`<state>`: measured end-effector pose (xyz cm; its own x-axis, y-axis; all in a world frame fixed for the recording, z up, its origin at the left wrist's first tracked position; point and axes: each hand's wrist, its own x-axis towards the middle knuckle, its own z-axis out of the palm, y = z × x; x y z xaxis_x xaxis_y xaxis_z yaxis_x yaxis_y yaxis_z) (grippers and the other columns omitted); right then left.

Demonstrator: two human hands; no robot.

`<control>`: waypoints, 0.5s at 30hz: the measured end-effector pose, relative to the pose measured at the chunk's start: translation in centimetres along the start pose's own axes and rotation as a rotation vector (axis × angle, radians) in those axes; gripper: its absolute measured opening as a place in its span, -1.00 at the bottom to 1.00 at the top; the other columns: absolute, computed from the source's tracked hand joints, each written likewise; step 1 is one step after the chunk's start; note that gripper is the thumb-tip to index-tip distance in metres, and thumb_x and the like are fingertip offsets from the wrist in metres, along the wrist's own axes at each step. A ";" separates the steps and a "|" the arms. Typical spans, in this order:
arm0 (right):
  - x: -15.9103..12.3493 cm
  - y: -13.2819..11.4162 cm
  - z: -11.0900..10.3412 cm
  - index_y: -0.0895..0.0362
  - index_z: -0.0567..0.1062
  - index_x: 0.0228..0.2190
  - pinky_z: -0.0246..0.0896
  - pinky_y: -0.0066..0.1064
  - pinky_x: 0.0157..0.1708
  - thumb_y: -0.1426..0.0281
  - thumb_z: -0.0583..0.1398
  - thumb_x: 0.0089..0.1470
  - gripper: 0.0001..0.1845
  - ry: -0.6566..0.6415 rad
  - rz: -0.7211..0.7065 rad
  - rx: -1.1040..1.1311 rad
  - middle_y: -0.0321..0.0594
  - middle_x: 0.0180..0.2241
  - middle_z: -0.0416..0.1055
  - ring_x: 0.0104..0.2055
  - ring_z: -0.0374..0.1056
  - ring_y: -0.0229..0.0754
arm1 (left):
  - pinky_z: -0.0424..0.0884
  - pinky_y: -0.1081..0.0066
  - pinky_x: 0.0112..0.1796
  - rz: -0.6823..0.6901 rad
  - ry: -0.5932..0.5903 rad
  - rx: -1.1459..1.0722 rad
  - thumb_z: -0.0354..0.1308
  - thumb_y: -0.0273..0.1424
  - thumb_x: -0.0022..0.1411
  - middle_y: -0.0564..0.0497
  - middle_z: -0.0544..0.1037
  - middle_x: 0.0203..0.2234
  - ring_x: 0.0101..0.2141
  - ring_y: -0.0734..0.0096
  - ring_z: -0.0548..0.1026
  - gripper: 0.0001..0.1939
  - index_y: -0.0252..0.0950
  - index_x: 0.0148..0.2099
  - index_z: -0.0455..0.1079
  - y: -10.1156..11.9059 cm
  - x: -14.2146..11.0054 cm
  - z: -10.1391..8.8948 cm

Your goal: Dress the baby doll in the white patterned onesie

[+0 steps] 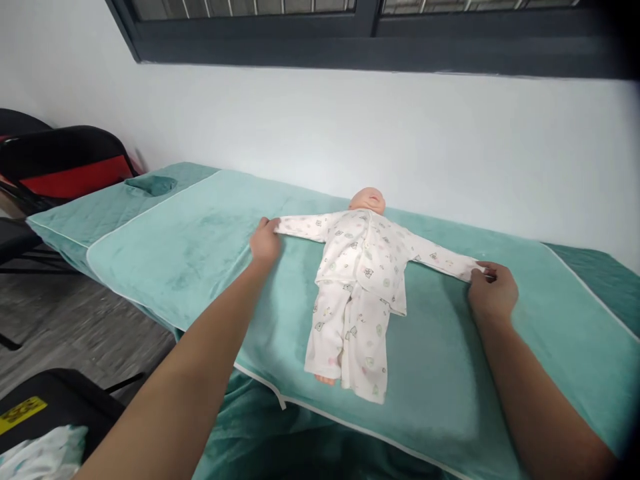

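A baby doll [369,200] lies on its back on a teal towel [200,247], dressed in a white printed top [367,250] and matching trousers [350,340]. Both sleeves are stretched straight out to the sides. My left hand [264,241] pinches the cuff of the sleeve on the left. My right hand [493,288] is closed on the cuff of the sleeve on the right. One bare foot of the doll shows below a trouser leg.
The towel covers a teal padded table [600,280] set against a white wall under a dark window frame. Black and red chairs [65,167] stand at the far left. A black case with a yellow label [30,410] and white cloth lies at the bottom left.
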<state>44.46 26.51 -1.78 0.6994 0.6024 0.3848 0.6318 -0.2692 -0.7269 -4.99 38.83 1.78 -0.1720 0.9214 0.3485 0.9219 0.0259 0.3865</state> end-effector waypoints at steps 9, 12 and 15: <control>0.7 -0.2 0.0 0.23 0.50 -0.39 0.17 -0.10 -0.21 0.52 0.28 -0.14 -0.84 0.160 -0.031 0.072 -0.12 -0.28 0.23 -0.39 0.22 -0.22 | 0.37 0.32 -0.11 -0.053 -0.007 -0.052 -0.13 -0.20 0.45 -0.08 0.63 -0.05 -0.02 0.15 0.55 -0.56 -0.13 0.20 0.42 -0.1 0.2 0.7; -0.8 -1.3 -0.5 0.19 0.47 -0.32 0.18 -0.12 -0.18 0.50 0.20 -0.03 -0.86 0.167 -0.143 0.071 -0.04 -0.27 0.28 -0.26 0.25 -0.08 | 0.37 0.32 -0.15 -0.054 -0.035 -0.063 -0.03 -0.22 0.40 -0.05 0.66 -0.13 -0.09 0.13 0.57 -0.63 -0.12 0.14 0.45 -0.1 0.2 0.7; -4.0 -3.1 -1.0 0.16 0.47 -0.19 0.25 -0.24 -0.25 0.37 0.16 0.13 -0.79 -0.016 -0.336 0.087 -0.04 -0.21 0.36 -0.26 0.30 -0.12 | 0.36 0.30 -0.14 -0.029 -0.030 -0.068 -0.03 -0.29 0.39 -0.05 0.65 -0.10 -0.07 0.12 0.57 -0.66 -0.11 0.10 0.45 -0.1 0.3 0.8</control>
<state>40.00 24.17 -0.47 0.4510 0.6583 0.6027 0.7947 0.0112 -0.6069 -4.82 39.37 1.16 -0.1866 0.9320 0.3108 0.8909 0.0272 0.4533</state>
